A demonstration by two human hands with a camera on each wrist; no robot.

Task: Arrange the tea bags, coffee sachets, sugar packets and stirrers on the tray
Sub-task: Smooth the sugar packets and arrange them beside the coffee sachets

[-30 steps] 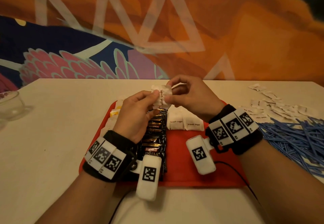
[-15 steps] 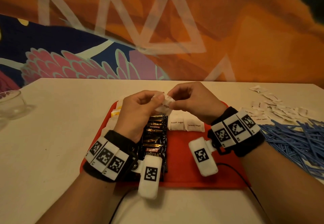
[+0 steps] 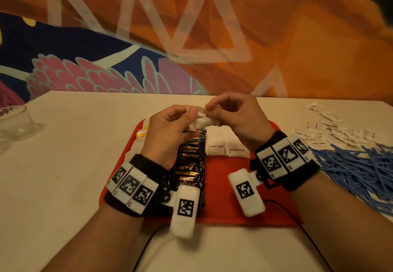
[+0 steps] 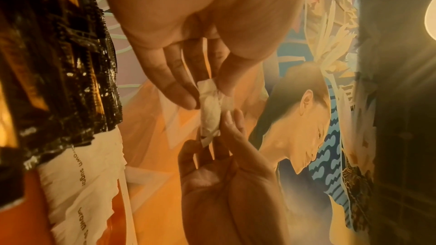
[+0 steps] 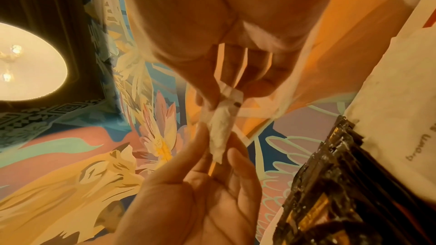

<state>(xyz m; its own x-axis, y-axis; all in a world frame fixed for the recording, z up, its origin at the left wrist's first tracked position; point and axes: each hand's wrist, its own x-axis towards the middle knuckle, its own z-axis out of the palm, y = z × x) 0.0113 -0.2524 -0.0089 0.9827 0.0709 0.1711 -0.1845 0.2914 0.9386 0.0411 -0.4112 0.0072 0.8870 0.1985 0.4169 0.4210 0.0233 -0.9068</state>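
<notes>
Both forearms are reaching in from the near edge, wrists raised over the red tray (image 3: 223, 186). The left hand (image 3: 168, 131) and right hand (image 3: 236, 116) are each pinching one end of a sugar packet (image 3: 201, 120) between thumb and fingertips. The packet is hanging above the tray's far side, its long axis running left to right.

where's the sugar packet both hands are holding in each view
Head: the held sugar packet is centre frame, above the far end of the red tray, between the left hand and right hand.
Left wrist: held sugar packet, centre, seen edge-on.
Right wrist: held sugar packet, centre, edge-on.
Shared landmark: the black coffee sachets.
</notes>
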